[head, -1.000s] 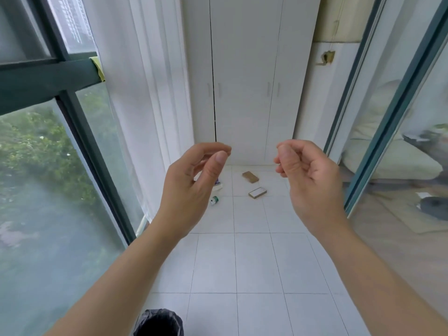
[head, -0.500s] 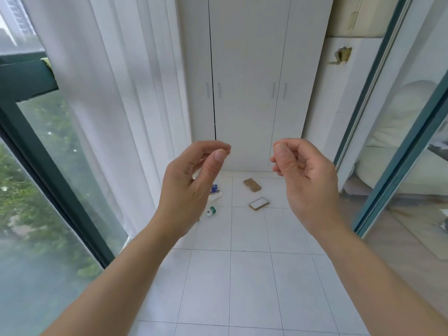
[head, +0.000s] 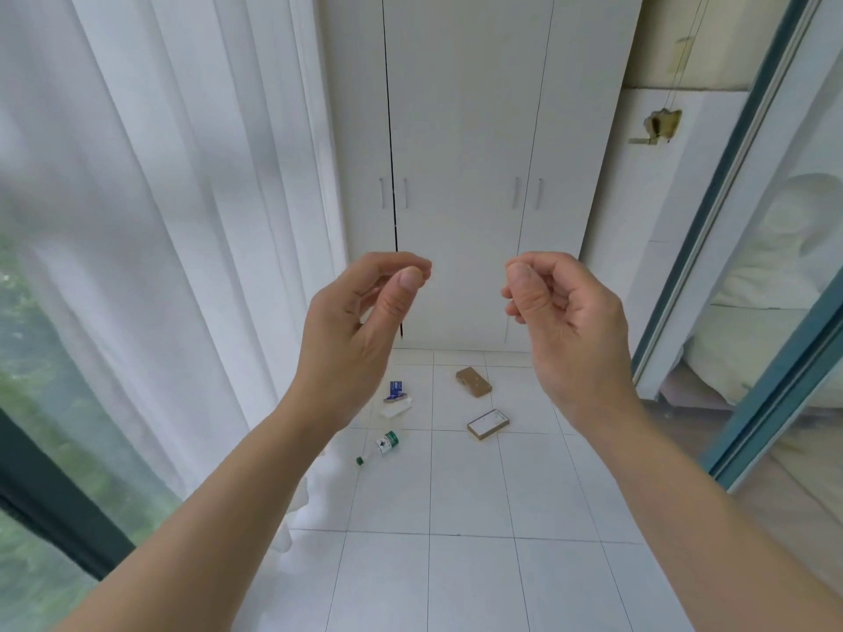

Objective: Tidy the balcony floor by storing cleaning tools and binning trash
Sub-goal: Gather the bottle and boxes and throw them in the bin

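Both of my hands are raised in front of me, well above the floor. My left hand (head: 356, 330) has its fingers curled, thumb tip against the forefinger, and holds nothing. My right hand (head: 565, 321) is curled into a loose fist, also empty. Litter lies on the white tiles beyond them: a small clear bottle (head: 381, 447) with a green cap on its side, a blue and white carton (head: 396, 390), a white packet (head: 396, 409), a brown block (head: 473, 381) and a flat box with a white top (head: 488, 423).
A tall white cabinet (head: 456, 175) with shut doors closes off the far end. White curtains (head: 159, 221) hang along the left window and bunch onto the floor. A teal-framed glass sliding door (head: 752, 312) runs along the right. Bare tiles (head: 456, 577) lie in front of me.
The view has moved forward toward the cabinet and the litter looks nearer. The black-lined bin at the bottom edge has dropped out of view. Both hands keep the same curled pose.
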### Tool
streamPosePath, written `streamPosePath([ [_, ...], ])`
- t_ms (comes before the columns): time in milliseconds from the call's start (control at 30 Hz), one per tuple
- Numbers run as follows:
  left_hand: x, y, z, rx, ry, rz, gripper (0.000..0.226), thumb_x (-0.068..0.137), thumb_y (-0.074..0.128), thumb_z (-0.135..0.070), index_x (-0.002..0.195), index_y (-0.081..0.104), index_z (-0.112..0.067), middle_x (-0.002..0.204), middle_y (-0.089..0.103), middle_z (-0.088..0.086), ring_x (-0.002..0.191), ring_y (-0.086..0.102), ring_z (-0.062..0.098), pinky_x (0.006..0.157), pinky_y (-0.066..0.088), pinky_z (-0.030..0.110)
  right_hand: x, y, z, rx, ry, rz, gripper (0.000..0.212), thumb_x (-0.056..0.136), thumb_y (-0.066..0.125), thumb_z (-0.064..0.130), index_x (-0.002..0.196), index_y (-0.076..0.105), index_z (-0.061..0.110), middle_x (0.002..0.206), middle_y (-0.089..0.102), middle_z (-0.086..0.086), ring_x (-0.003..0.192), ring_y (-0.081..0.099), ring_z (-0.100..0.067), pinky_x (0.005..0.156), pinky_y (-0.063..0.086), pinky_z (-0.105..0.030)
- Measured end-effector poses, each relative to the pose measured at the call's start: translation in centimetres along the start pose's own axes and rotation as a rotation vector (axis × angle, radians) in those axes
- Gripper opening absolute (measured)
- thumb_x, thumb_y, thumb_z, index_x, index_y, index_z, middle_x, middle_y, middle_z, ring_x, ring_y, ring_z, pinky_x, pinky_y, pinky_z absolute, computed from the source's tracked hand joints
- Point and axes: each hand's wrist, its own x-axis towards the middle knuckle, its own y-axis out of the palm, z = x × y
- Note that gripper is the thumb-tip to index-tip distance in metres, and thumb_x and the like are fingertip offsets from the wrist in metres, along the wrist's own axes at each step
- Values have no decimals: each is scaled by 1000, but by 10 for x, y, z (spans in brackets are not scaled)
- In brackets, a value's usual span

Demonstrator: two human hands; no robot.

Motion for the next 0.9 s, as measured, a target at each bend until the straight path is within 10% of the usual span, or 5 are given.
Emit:
streamPosePath([
  [900,183,123,156,161,-90,-315,14,92,54,-29,95,67,-28,92,71,-16,96,66,7,86,48,15,246,4,-227,244,-17,285,9,89,52,38,85,60,36,77,65,9,75,61,-19,73,53,-33],
])
